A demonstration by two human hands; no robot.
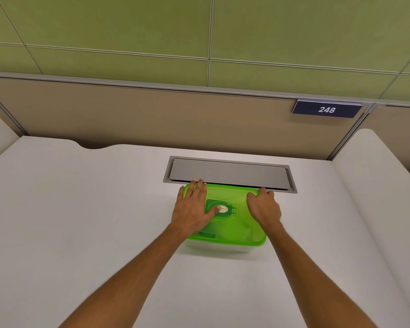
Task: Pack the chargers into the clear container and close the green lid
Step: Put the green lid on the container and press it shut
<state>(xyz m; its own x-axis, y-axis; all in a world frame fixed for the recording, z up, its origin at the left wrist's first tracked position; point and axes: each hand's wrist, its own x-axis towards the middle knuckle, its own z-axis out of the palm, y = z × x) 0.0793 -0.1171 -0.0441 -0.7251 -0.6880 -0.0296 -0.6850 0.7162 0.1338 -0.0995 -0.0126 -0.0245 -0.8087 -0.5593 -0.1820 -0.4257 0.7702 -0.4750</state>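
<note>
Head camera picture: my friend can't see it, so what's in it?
Two bare hands press on a green lid covering a clear container on a white desk: left hand flat, right hand curled over the far right corner. Behind sit a grey hatch and a sign reading 248.

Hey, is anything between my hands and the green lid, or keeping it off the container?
Nothing visible. The left hand lies flat on the green lid, the right hand presses its far corner, and the lid covers the clear container.

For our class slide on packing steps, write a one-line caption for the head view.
Both hands, left and right, press the green lid onto the clear container on a white desk.
</note>
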